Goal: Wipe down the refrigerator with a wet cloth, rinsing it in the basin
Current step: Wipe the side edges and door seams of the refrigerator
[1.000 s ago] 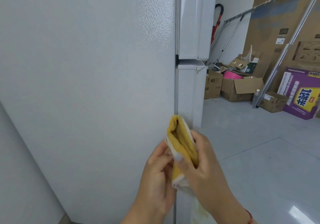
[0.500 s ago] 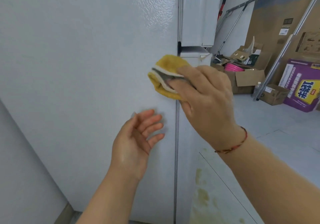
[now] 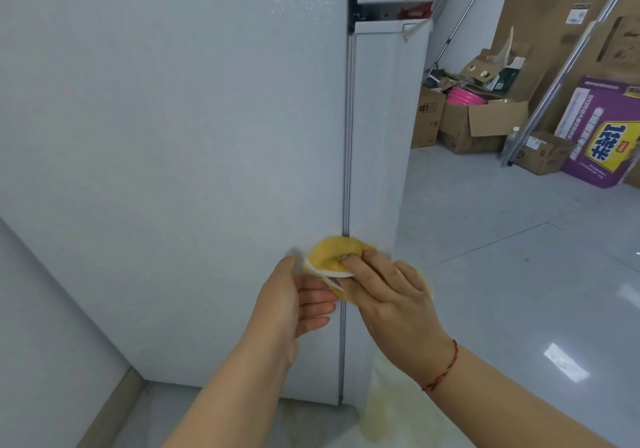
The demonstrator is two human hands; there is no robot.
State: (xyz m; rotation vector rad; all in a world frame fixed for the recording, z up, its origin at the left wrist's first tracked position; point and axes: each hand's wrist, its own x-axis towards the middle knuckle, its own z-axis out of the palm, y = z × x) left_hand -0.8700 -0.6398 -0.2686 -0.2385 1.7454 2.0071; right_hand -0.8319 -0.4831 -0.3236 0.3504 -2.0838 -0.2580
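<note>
- Refrigerator: white, pebbled side panel fills the left of the head view; a vertical seam separates it from the door edge. Gap with a dark hinge bracket near the top between the upper and lower doors.
- Cloth: yellow with a white layer at its edge, folded into a rounded pad, lying against the refrigerator on the seam, low on the lower door.
- Right hand: on top of the cloth, fingers bent over the pad and gripping it. Red string bracelet on the wrist.
- Left hand: palm turned rightward, fingers loosely bent. The thumb side touches the cloth's white left edge; a true pinch cannot be confirmed.
- Both forearms enter from the bottom of the frame.
- Floor: pale, glossy, with light reflections.
- Background right: open cardboard boxes, something pink in one, a purple printed box, slanted metal poles, and a clear bottle beside a small carton.
- Yellowish staining at the lower door edge, below the right wrist.
</note>
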